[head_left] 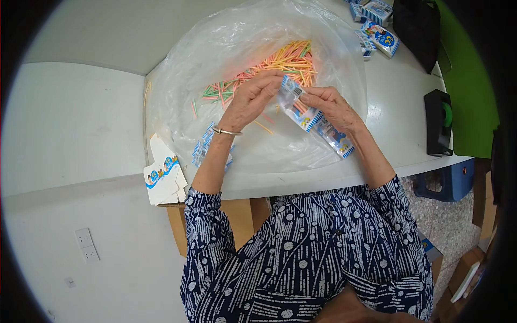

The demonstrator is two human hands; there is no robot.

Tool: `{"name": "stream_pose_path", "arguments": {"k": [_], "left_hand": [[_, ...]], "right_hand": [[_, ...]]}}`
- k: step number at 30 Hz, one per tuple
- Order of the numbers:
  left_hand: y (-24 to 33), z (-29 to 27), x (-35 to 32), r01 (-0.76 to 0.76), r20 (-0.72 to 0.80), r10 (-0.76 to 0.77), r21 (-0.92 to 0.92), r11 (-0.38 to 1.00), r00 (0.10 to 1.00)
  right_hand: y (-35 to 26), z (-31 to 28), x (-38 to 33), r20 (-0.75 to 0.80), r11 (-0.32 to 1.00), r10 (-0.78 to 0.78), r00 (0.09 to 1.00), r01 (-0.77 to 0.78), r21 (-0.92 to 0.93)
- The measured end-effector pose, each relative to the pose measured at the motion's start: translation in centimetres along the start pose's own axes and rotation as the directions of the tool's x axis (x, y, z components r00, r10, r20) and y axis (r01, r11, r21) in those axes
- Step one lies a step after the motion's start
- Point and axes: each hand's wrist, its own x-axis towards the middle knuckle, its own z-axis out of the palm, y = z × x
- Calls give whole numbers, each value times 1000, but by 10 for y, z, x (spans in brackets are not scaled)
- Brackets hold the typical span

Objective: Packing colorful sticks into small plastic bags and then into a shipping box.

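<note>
A small clear plastic packet (299, 107) with blue-striped ends hangs tilted between my hands, some pink sticks showing inside it. My right hand (331, 107) grips its right side with thumb and fingers. At the packet's upper left end, the fingertips of my left hand (254, 99) are pinched together against its edge; whether they also hold a stick is hidden. Just beyond my hands lies a heap of thin pink, yellow and green sticks (288, 59) on a large clear plastic sheet or bag (215, 54). Another striped packet (335, 139) rests below my right hand.
More striped packets (203, 145) lie beside my left forearm. Flat printed white cartons (164, 175) sit at the table's near left corner. Small filled boxes (381, 37), a black bag (417, 29) and a black tape dispenser (439, 123) stand along the right side.
</note>
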Motion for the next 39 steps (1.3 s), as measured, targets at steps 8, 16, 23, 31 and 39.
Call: {"name": "stream_pose_path", "arguments": {"k": [8,16,23,31,39], "left_hand": [[15,20,1,162,-75,-183,-224,961,980],[16,22,1,103,-91,-124,-210,972,988],[20,28,8,136,-61,-152,-213,967,987],[10,34,6,94,-53,-120,-347,933,991],[-27,68,-33,-518,306,437,668,535,846]], "right_hand": [[1,0,5,-170,989,-83,982,103,110],[-12,2,0,-24,999,45,999,-45,-3],[-11,1,-2,-22,996,87,996,-87,15],[-14,-6,-6,-118,996,83,989,-84,-1],[-21,-36,-11,-141,999,0,990,-7,-51]]}}
